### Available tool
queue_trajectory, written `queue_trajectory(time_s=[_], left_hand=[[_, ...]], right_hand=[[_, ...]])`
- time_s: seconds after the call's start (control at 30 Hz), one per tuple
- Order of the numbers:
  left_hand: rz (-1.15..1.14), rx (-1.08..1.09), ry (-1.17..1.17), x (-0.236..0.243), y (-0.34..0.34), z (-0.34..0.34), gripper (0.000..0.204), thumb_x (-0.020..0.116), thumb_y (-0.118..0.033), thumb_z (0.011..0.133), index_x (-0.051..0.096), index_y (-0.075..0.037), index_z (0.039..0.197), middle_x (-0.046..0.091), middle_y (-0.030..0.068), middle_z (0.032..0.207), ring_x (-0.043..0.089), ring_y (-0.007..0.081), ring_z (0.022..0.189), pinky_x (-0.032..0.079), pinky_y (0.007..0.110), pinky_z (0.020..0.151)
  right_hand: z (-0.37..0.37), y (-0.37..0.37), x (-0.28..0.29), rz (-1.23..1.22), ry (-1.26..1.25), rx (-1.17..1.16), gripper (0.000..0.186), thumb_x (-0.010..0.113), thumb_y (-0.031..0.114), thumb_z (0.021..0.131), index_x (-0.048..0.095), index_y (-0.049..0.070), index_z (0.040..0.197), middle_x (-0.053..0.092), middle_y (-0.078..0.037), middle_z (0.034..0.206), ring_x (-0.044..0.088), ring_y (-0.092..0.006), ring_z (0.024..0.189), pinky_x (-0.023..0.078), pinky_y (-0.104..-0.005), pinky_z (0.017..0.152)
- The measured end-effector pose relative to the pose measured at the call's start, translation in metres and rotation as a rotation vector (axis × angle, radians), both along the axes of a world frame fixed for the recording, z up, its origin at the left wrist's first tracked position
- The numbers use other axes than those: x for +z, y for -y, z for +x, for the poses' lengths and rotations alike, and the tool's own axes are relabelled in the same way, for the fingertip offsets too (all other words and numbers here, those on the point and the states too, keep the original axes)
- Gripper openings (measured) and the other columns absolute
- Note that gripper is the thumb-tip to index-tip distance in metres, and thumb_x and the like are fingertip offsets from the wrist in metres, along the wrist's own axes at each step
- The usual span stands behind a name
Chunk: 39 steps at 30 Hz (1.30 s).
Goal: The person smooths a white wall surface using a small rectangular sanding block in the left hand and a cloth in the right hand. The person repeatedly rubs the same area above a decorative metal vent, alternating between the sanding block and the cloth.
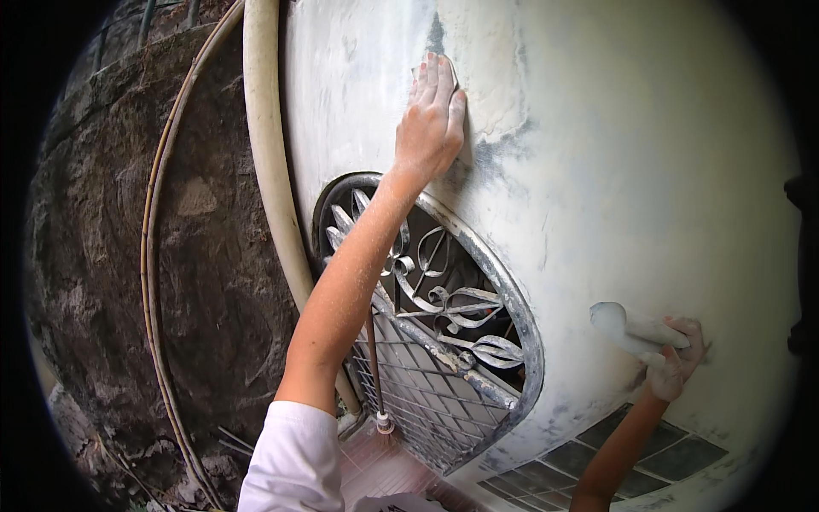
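My left hand point(429, 124), dusted with white powder, presses a small flat piece point(453, 72), possibly a sheet or pad, against the white patchy wall point(597, 171), above the arched opening. Its fingers are together, and most of the piece is hidden beneath them. Lower on the right, my right hand point(676, 367) is closed round a pale elongated tool point(638, 333) with a rounded end, held close to the wall. White coating covers much of that hand and the tool, so its kind is unclear.
An arched metal grille point(461, 307) with scrollwork and lattice fills the opening. To the left stand a pale vertical pipe point(266, 154), thin bent tubes point(151, 247) and rough dark rock point(85, 282). A long-handled tool point(375, 375) leans below, over reddish floor tiles; dark square tiles point(674, 452) line the wall's bottom.
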<state>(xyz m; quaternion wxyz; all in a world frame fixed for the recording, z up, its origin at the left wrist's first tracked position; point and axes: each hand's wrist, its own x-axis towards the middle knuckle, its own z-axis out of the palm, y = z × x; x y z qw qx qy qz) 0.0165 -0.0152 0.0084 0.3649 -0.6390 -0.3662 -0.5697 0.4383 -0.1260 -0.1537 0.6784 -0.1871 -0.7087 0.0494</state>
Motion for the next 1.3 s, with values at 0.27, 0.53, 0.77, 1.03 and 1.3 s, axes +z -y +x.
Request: queue_trajectory(time_s=[0.27,0.53,0.77,1.03,1.3], left_hand=[[-0.069,0.069,-0.056,-0.038,0.023,0.000,0.053,0.033,-0.023,0.103,0.036,0.013,0.142,0.037,0.0315,0.147,0.030,0.0416,0.142,0.024,0.042,0.118],[-0.247,0.212,-0.041,-0.096,0.037,0.024,0.053,0.037,-0.021,0.102,0.037,0.018,0.138,0.037,0.0366,0.144,0.032,0.0458,0.139,0.026,0.046,0.117],[0.001,0.161,0.015,-0.005,0.001,-0.010,0.053,0.036,-0.023,0.102,0.043,0.018,0.134,0.044,0.0376,0.138,0.039,0.0471,0.135,0.030,0.045,0.116],[-0.137,0.266,-0.057,-0.090,0.035,0.019,0.048,0.037,-0.018,0.102,0.045,0.017,0.133,0.044,0.0347,0.140,0.042,0.0439,0.134,0.035,0.044,0.113],[-0.074,0.213,0.017,-0.054,0.024,0.012,0.048,0.037,-0.017,0.101,0.045,0.017,0.133,0.043,0.0361,0.140,0.041,0.0449,0.135,0.034,0.044,0.113]], right_hand=[[-0.004,0.000,-0.004,0.017,-0.060,-0.037,0.043,0.062,0.029,0.076,0.058,-0.008,0.097,0.051,-0.012,0.094,0.048,-0.0223,0.091,0.038,-0.0340,0.087],[-0.003,-0.005,-0.004,0.123,0.003,-0.108,0.040,0.056,0.027,0.077,0.057,-0.008,0.096,0.052,-0.014,0.091,0.048,-0.0230,0.087,0.038,-0.0336,0.085],[-0.001,-0.003,-0.003,0.097,0.023,-0.076,0.040,0.053,0.023,0.076,0.056,-0.010,0.099,0.052,-0.015,0.094,0.048,-0.0229,0.089,0.038,-0.0336,0.086],[-0.005,-0.005,-0.004,0.062,-0.056,-0.034,0.045,0.053,0.026,0.077,0.056,-0.010,0.103,0.052,-0.016,0.096,0.049,-0.0233,0.091,0.039,-0.0342,0.086],[-0.002,-0.006,-0.003,0.122,-0.007,-0.076,0.045,0.054,0.025,0.075,0.056,-0.011,0.102,0.054,-0.017,0.097,0.050,-0.0247,0.093,0.039,-0.0361,0.087]])
